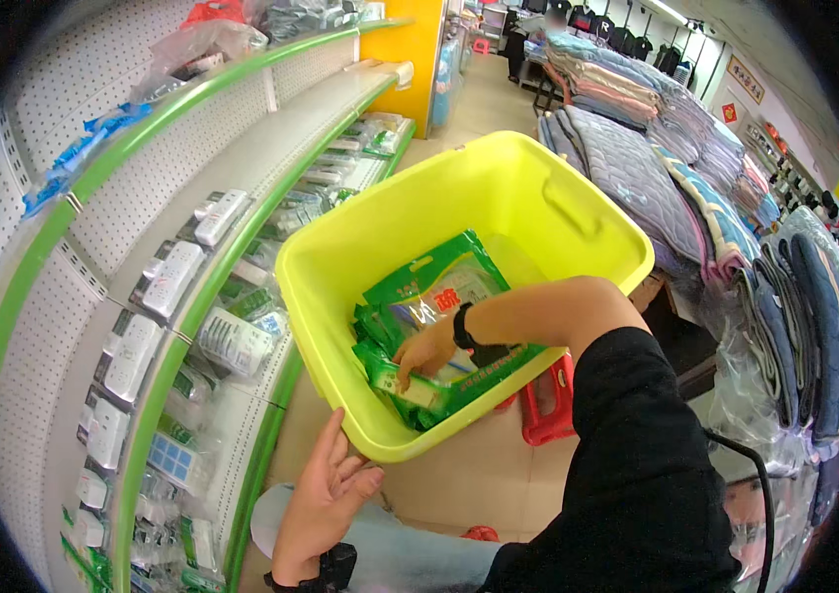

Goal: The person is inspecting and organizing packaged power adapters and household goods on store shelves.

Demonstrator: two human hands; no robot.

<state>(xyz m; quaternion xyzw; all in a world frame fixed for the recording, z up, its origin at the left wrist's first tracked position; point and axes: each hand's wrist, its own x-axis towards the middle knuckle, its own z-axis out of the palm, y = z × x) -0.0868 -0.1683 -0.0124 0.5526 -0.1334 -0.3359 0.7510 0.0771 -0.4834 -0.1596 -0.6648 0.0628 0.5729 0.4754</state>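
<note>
A yellow-green plastic tub (390, 200) stands before me, tilted in view. In its bottom lie several green plastic packets (490, 256) with clear windows and printed writing. My right hand (427, 352) reaches down over the tub's near side, its fingers bent against a small green packet (419, 393). Whether they grip it is hard to tell. Beside the tub's near left corner is my left hand (330, 478), palm partly turned up and fingers apart. Its index fingertip meets the outside of the rim, and nothing lies in the palm.
Green-edged shelves (190, 311) along the left hold white power strips (175, 278) and bagged electrical goods (238, 341). Folded quilts (634, 185) are stacked on the right. A red plastic object (549, 408) is under the tub's right side. An aisle (482, 96) leads away behind.
</note>
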